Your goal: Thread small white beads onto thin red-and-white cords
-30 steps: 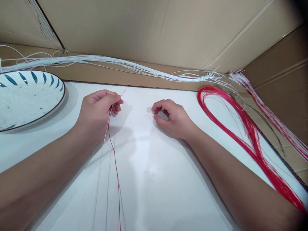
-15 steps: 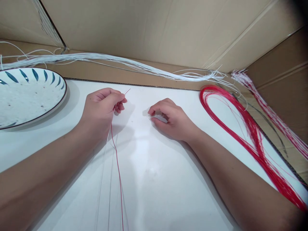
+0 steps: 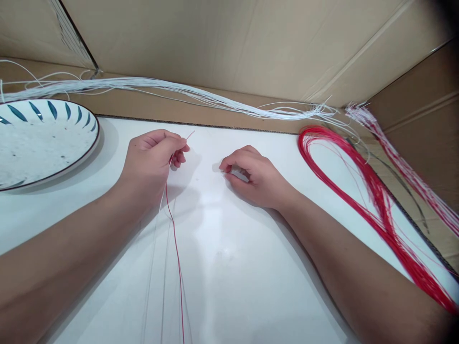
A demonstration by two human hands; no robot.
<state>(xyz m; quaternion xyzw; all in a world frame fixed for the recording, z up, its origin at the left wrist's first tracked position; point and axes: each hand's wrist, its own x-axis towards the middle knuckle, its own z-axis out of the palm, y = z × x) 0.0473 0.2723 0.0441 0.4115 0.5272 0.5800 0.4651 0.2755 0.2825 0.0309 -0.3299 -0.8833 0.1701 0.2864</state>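
The left hand (image 3: 152,160) pinches a single red cord (image 3: 176,248) between thumb and forefinger just below its tip, so the short end pokes up free while the rest trails down the white tabletop (image 3: 229,267) toward the person. The right hand (image 3: 256,177) rests on the tabletop with fingers curled and pinched on something tiny and clear, too small to identify. Since the earlier frame, both hands have barely shifted; the plate (image 3: 43,143) and the red cord bundle (image 3: 358,191) lie as before.
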